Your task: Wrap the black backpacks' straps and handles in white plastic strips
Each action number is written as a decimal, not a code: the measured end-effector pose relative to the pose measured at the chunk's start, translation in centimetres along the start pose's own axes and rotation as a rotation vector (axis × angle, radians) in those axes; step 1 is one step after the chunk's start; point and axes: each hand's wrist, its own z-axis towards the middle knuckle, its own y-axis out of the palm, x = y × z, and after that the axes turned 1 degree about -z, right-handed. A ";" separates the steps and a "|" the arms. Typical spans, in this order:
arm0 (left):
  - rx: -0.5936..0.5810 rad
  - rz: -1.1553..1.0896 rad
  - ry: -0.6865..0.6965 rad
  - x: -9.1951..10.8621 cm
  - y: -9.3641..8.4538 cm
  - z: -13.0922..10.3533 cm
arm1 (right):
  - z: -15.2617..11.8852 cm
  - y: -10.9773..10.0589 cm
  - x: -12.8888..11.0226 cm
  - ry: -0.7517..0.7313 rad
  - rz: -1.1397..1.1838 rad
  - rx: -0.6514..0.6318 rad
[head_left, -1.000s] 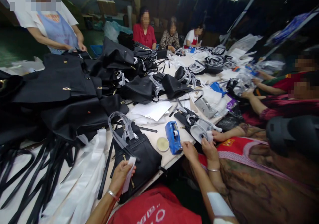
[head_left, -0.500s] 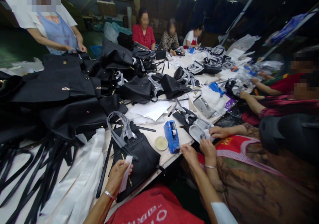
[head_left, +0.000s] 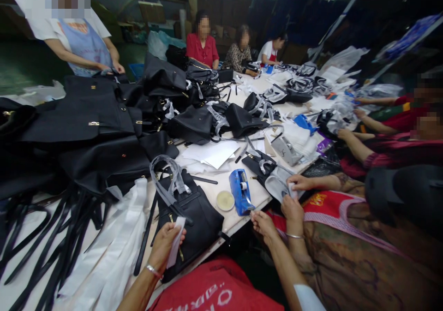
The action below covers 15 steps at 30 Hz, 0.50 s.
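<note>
At the far left, a pile of black bags is cut off by the edge of view; black straps are laid below it, with white strips beside them. The left forearm is cut off by the lower edge, and a bracelet is worn at its wrist. The left hand is angled inward, palm hidden, with a white band clamped between thumb and fingers. The band is held over a black bag, which is laid on the table and partly covered by the hand. Wrapped handles are looped over the bag's top. To the right, a shallow round dish is set; its pale contents cannot be made out. Just beside it, a roll is housed in a blue tape dispenser, mostly hidden by the side walls. The right hand is positioned near the dispenser's front end, well apart from the left, with fingers bent and tips close together; whether tape is clamped between them cannot be told. Farther right, a grey-lined bag is partly hidden by a co-worker's hands.
</note>
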 end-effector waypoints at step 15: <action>0.052 -0.020 0.069 -0.2 0.3 0.1 | -8.0 13.6 -11.1 -0.696 -0.277 -0.755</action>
